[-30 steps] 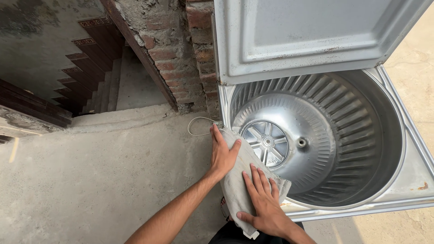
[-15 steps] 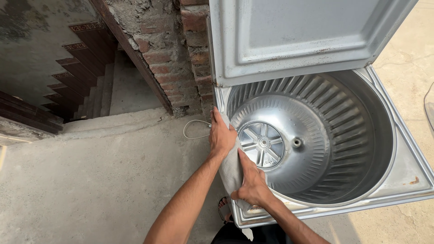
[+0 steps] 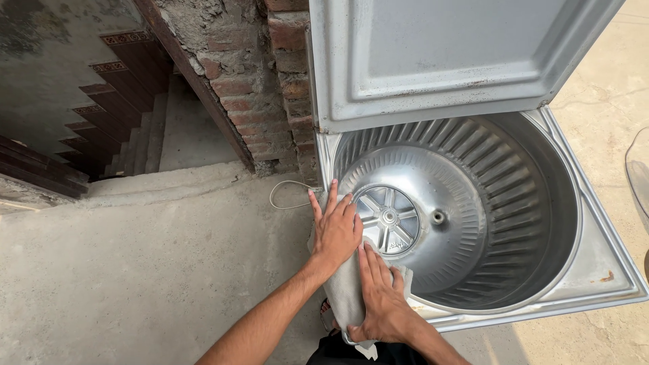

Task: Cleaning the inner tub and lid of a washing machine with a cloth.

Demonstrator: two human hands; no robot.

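Note:
A grey cloth (image 3: 346, 289) lies draped over the near-left rim of an open metal washing tub (image 3: 534, 182). My left hand (image 3: 336, 228) presses flat on the cloth's upper part, fingers spread, at the tub's left edge. Just below it, my right hand (image 3: 380, 292) lies flat on the lower part of the same cloth. Inside, the ribbed steel drum shows a round pulsator (image 3: 388, 217) at its bottom. The tub's lid (image 3: 446, 54) stands raised behind the drum.
A rough brick pillar (image 3: 270, 88) stands left of the lid. A thin white cord (image 3: 287, 192) loops on the concrete floor (image 3: 135, 270) beside the tub. Dark tiled stairs (image 3: 115, 94) descend at upper left. My foot in a sandal shows under the tub's corner.
My right hand, bunched on the cloth half a second ago, now lies flat with fingers spread. My left hand has flattened on the cloth at the rim. The view shifted slightly.

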